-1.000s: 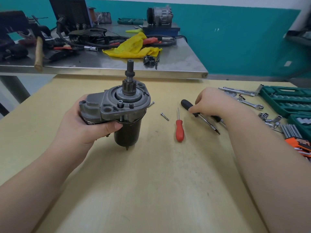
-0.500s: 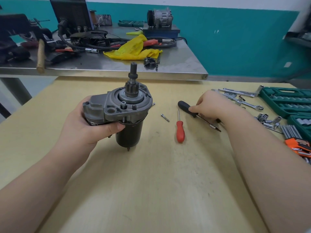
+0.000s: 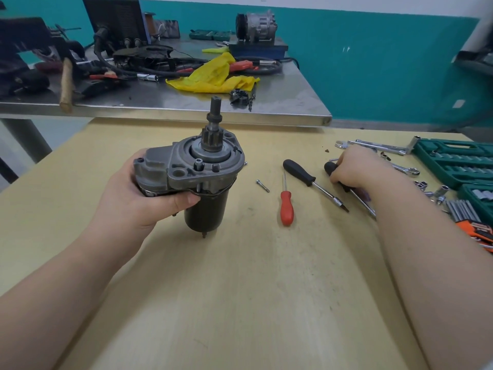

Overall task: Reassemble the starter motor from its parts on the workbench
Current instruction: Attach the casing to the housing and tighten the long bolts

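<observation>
Your left hand (image 3: 149, 193) grips the starter motor (image 3: 205, 177) around its grey side housing, fingers curled behind it and the thumb pressed across the front just under the flange. The motor stands upright on the wooden workbench (image 3: 240, 289), black body down and the pinion shaft (image 3: 214, 121) pointing up, left of the bench's middle.

Your right hand (image 3: 357, 169) lies well apart to the right, fingers curled down around the black handle of a driver (image 3: 330, 168) whose metal shaft sticks out from under your wrist. Just left of that hand a second black-handled driver (image 3: 306, 177) lies free on the bench, its tip pointing toward you and to the right. Beside it lies a red-handled screwdriver (image 3: 286, 206), blade pointing away from you, and a single loose bolt (image 3: 262, 185) rests between that and the motor.

Along the right edge sit green socket cases (image 3: 453, 161), chrome wrenches (image 3: 373, 146) and loose sockets (image 3: 437, 192). Behind the bench stands a steel table (image 3: 293, 108) carrying a yellow rag (image 3: 216, 76), a hammer (image 3: 66, 84) and cables
</observation>
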A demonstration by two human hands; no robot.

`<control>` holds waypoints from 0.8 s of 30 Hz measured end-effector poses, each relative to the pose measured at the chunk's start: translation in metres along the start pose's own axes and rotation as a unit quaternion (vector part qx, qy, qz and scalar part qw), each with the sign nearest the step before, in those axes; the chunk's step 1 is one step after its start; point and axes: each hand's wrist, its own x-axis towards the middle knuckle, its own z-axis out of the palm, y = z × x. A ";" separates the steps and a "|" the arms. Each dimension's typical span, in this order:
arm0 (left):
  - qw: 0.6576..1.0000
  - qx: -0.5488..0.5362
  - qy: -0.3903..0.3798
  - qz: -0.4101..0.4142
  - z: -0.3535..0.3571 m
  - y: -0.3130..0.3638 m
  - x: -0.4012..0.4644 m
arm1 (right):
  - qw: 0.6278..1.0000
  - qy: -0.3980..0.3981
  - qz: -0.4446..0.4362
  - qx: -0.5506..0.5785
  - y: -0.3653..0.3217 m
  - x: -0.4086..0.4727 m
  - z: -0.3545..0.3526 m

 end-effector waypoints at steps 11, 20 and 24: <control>1.000 -0.002 -0.002 0.007 0.001 0.005 -0.001 | 0.818 0.041 -0.065 0.570 -0.028 -0.032 -0.050; 0.999 -0.026 0.017 -0.006 0.009 0.013 -0.003 | 0.645 0.083 -0.280 0.706 -0.084 -0.132 -0.101; 0.999 -0.025 0.016 -0.014 0.009 0.016 -0.003 | 0.603 0.107 -0.313 0.726 -0.106 -0.159 -0.108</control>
